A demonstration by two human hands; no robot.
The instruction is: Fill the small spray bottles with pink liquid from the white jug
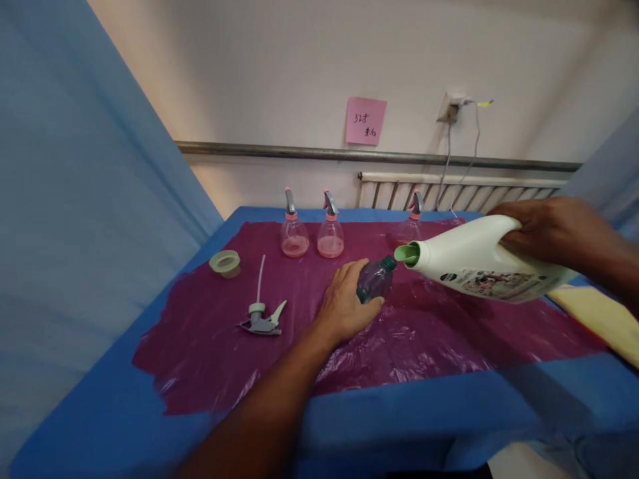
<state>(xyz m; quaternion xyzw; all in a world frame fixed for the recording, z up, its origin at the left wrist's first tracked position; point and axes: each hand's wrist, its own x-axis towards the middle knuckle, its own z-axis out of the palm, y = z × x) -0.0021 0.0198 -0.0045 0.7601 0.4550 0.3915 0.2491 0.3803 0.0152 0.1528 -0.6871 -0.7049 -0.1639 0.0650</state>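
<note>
My left hand (345,299) is wrapped round a clear spray bottle body (375,279) with a dark green neck, tilted toward the right and without its sprayer head. In my right hand (549,229) is a large cream-white jug (479,259) with a picture label, gripped by its handle and tipped to the left. The jug's green spout (408,254) is just beside the bottle's mouth; whether liquid flows I cannot tell. Left of my left hand lies a grey and pale green trigger sprayer head (259,319) with its tube. Farther left is a pale green cap (225,262).
Two spray bottles (295,239) (330,241) with pink liquid stand at the back; a third spray bottle (413,216) is partly behind the jug. Maroon plastic sheeting (210,359) covers the blue table (399,406). Something yellow (599,316) lies at right. A radiator (479,186) lines the wall.
</note>
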